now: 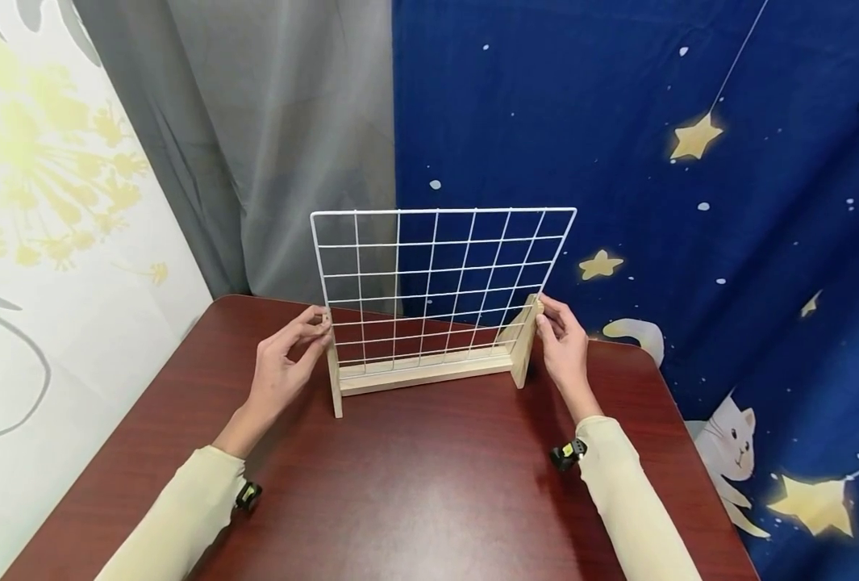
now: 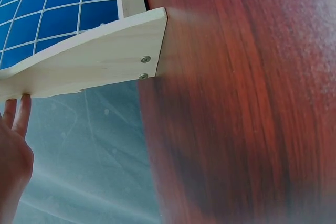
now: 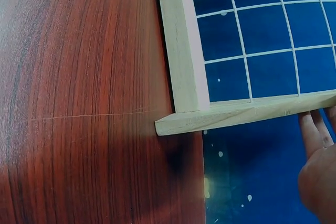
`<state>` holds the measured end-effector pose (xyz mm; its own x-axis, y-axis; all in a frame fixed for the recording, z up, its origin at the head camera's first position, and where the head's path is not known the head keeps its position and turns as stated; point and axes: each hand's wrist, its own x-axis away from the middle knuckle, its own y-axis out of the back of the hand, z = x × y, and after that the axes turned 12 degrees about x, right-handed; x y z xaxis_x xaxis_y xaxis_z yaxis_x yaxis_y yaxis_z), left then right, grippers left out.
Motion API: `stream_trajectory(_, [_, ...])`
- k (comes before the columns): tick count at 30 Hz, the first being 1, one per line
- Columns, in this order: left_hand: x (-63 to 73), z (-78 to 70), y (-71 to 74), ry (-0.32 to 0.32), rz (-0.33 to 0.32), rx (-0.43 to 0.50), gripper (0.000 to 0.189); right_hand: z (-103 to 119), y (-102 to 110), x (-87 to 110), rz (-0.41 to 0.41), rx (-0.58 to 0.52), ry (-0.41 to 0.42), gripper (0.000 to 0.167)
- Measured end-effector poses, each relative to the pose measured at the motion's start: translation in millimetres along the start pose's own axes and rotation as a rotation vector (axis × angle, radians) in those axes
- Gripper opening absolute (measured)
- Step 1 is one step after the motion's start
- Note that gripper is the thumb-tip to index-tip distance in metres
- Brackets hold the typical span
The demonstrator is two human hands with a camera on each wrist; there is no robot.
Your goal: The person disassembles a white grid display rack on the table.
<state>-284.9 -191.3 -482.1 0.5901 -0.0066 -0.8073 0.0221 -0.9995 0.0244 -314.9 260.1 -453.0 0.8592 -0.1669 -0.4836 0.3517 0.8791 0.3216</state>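
A display rack with a white wire grid [image 1: 444,266] and a pale wooden base stands upright in front of me, its feet close over the tabletop. My left hand [image 1: 284,363] holds the upper part of the left wooden side panel [image 1: 334,371] between thumb and fingers. Two of its fingertips show at the panel's edge in the left wrist view, where two screw heads [image 2: 145,60] sit low on the panel. On the other side, my right hand [image 1: 565,343] grips the top of the right side panel [image 1: 522,355]. A wooden crossbar [image 1: 429,374] joins both panels beneath the grid.
The dark red wooden table [image 1: 400,500] has rounded far corners. Behind it hang a grey curtain [image 1: 306,121] and a blue curtain [image 1: 545,97] with stars. A white patterned curtain [image 1: 59,323] borders the left side. Both sleeves carry small black wrist devices [image 1: 248,495].
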Motion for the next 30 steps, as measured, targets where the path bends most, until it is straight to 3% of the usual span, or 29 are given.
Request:
stream_trajectory(7, [2.6, 2.8, -1.4, -0.013, -0.012, -0.010, 0.027, -23, -7, -2.2, 0.001, 0.038, -0.021, 0.041])
stream_trajectory(11, [2.4, 1.5, -2.4, -0.011, -0.017, -0.005, 0.028, -20, -13, 5.4, -0.017, 0.182, 0.019, 0.058])
stream_trajectory(16, [0.4, 1.6, -2.7, 0.004, -0.008, 0.005, 0.029, 1, -29, 13.5, -0.185, 0.393, 0.222, 0.083])
stream_trajectory(20, [-0.3, 3.5, -3.2, 0.007, 0.002, 0.020, 0.028, 19, -45, 17.1, -0.319, 0.501, 0.423, 0.084])
stream_trajectory(24, [-0.3, 4.2, -3.3, 0.003, -0.001, 0.007, 0.026, 33, -61, 18.9, -0.336, 0.560, 0.541, 0.082])
stream_trajectory(30, [1.0, 4.0, -0.2, 0.012, -0.006, 0.002, 0.026, 46, -88, 23.7, -0.309, 0.606, 0.608, 0.079])
